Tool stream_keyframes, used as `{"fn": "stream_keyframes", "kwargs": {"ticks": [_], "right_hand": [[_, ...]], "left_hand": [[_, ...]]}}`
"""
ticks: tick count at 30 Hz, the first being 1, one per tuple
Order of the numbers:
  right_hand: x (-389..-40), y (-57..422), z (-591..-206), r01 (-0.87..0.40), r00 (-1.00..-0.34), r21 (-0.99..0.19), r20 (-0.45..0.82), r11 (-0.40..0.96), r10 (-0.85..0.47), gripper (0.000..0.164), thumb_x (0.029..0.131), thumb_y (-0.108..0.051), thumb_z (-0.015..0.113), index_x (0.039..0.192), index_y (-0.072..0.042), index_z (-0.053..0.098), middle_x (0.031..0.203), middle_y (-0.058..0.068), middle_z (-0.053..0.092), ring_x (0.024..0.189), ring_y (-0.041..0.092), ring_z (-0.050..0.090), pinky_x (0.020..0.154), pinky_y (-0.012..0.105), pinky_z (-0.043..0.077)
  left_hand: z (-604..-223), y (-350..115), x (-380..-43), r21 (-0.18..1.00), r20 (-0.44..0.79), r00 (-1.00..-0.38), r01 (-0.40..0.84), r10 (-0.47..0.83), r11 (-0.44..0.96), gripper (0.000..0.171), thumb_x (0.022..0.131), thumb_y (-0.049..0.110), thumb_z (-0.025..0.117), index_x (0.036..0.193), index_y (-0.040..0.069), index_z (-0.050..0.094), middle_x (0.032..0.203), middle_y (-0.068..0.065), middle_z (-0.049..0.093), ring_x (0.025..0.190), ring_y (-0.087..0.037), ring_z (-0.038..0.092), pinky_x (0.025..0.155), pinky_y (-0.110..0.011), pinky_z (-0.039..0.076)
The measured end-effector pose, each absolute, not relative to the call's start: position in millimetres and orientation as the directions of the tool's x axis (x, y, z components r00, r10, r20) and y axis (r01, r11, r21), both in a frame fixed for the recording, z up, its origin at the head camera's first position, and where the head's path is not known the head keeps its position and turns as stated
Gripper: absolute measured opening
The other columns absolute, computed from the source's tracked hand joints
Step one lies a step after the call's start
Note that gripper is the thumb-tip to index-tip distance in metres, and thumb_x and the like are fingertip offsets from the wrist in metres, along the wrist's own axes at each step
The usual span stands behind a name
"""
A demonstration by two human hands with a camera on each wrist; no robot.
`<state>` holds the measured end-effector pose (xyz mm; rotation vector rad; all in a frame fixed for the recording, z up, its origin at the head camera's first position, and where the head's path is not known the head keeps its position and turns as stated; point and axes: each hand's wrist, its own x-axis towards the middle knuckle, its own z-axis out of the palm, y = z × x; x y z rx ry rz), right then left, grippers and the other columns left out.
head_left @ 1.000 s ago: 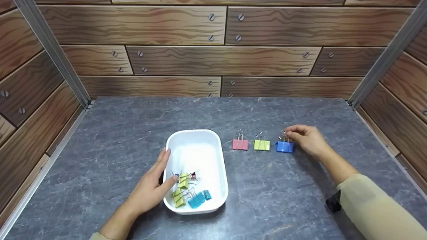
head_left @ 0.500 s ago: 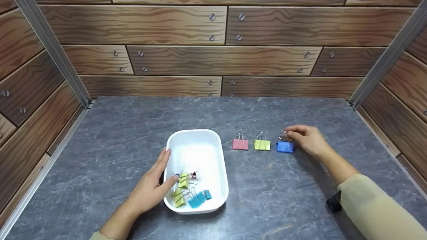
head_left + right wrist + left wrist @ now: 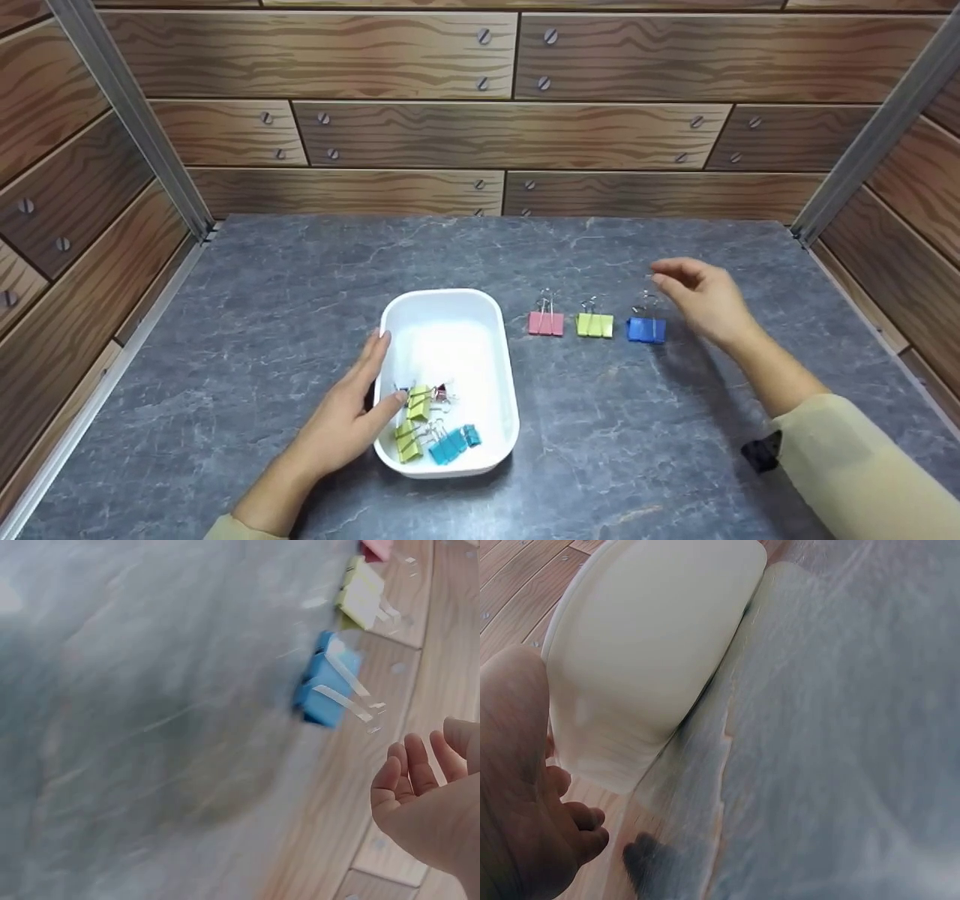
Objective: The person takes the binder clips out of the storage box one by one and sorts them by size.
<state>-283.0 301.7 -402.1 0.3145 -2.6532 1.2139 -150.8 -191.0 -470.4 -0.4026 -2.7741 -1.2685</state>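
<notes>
My left hand (image 3: 341, 420) rests against the left side of a white plastic tray (image 3: 506, 375), with relaxed fingers along the outside and the thumb reaching over the rim. In the left wrist view, the tray's outer wall (image 3: 652, 637) is beside the thumb. A blue binder clip (image 3: 646, 330) stands on the table at the right end of a row. Beside it are a yellow-green binder clip (image 3: 595, 325) and a pink binder clip (image 3: 546, 324), all with wire handles up. My right hand (image 3: 709, 300) hovers just behind and right of the blue clip, fingers loosely bent and holding nothing.
Inside the tray's near half lie several more binder clips, among them a yellow-green clip (image 3: 418, 403) and a teal clip (image 3: 448, 447). Wood-patterned panels (image 3: 405, 135) enclose the grey marbled table (image 3: 300, 262) at the back and sides.
My right hand has let go of the blue binder clip's wire handle and risen slightly back and to the right. The clip stays standing; my left hand remains at the tray.
</notes>
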Motion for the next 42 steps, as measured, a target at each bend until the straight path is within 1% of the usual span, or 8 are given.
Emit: {"fn": "stream_keyframes", "kwargs": {"ticks": [6,15,20,24,27,33,39,42], "right_hand": [[-273.9,269.9,-382.4,-0.352,-0.933,-0.737,0.327,0.578,-0.152,0.03,0.106,-0.016,0.068,0.129,0.003,0.072,0.119,0.02,0.075,0.095,-0.001,0.066,0.083,0.012,0.053],[-252.0,206.7,-362.6,-0.432,-0.893,-0.797,0.312,0.423,-0.325,0.027,0.102,-0.012,0.074,0.126,-0.002,0.074,0.112,0.011,0.077,0.096,0.018,0.073,0.083,0.026,0.06],[-239.9,166.9,-362.0,-0.459,-0.84,-0.828,0.287,0.322,-0.46,0.024,0.099,-0.012,0.076,0.122,-0.003,0.076,0.109,0.01,0.078,0.094,0.026,0.073,0.079,0.031,0.062],[-230.8,138.3,-367.7,-0.465,-0.777,-0.846,0.249,0.261,-0.578,0.025,0.099,-0.013,0.076,0.123,-0.005,0.076,0.11,0.011,0.077,0.097,0.03,0.073,0.084,0.034,0.063],[-224.5,120.1,-375.2,-0.469,-0.736,-0.847,0.218,0.25,-0.641,0.025,0.099,-0.015,0.076,0.123,-0.006,0.076,0.11,0.008,0.077,0.1,0.027,0.073,0.088,0.035,0.062],[-214.4,91.7,-392.2,-0.494,-0.66,-0.827,0.155,0.269,-0.735,0.022,0.1,-0.015,0.075,0.119,-0.006,0.078,0.109,0.007,0.079,0.097,0.014,0.072,0.088,0.033,0.061],[-208.9,75.6,-405.9,-0.523,-0.6,-0.8,0.1,0.294,-0.794,0.018,0.099,-0.015,0.077,0.114,-0.005,0.08,0.101,-0.003,0.079,0.089,0.005,0.069,0.084,0.029,0.06],[-208.4,71.7,-411.4,-0.539,-0.578,-0.792,0.099,0.288,-0.81,0.018,0.099,-0.014,0.077,0.113,-0.004,0.08,0.098,-0.003,0.079,0.088,0.003,0.069,0.084,0.027,0.059]], "left_hand": [[-470.6,-190.8,-151.0,0.745,0.165,-0.963,0.263,0.212,0.613,0.082,0.105,0.041,0.065,0.172,0.02,0.021,0.176,-0.013,0.014,0.159,-0.036,0.021,0.124,-0.062,0.023],[-470.1,-190.8,-150.3,0.744,0.161,-0.965,0.256,0.206,0.617,0.082,0.105,0.04,0.065,0.171,0.019,0.021,0.176,-0.015,0.015,0.159,-0.036,0.021,0.124,-0.062,0.023],[-469.7,-190.9,-150.2,0.741,0.153,-0.967,0.248,0.203,0.624,0.083,0.105,0.041,0.065,0.172,0.02,0.021,0.176,-0.014,0.015,0.159,-0.036,0.021,0.124,-0.062,0.023],[-469.2,-190.5,-150.7,0.74,0.155,-0.967,0.25,0.203,0.624,0.083,0.105,0.041,0.065,0.172,0.02,0.021,0.176,-0.015,0.015,0.159,-0.036,0.021,0.124,-0.062,0.023],[-468.9,-190.1,-150.9,0.74,0.155,-0.967,0.25,0.203,0.625,0.083,0.105,0.04,0.066,0.172,0.02,0.021,0.176,-0.015,0.015,0.159,-0.037,0.022,0.124,-0.062,0.024],[-468.9,-190.6,-151.0,0.74,0.141,-0.969,0.238,0.201,0.63,0.083,0.105,0.04,0.065,0.172,0.022,0.019,0.176,-0.013,0.014,0.159,-0.036,0.021,0.124,-0.062,0.023],[-469.5,-190.8,-150.3,0.733,0.169,-0.962,0.269,0.215,0.625,0.082,0.105,0.039,0.065,0.171,0.018,0.021,0.176,-0.012,0.014,0.158,-0.036,0.023,0.124,-0.062,0.025],[-469.3,-190.5,-150.3,0.732,0.179,-0.96,0.277,0.217,0.622,0.082,0.105,0.038,0.065,0.171,0.017,0.021,0.176,-0.013,0.015,0.158,-0.037,0.023,0.123,-0.063,0.026]]}}
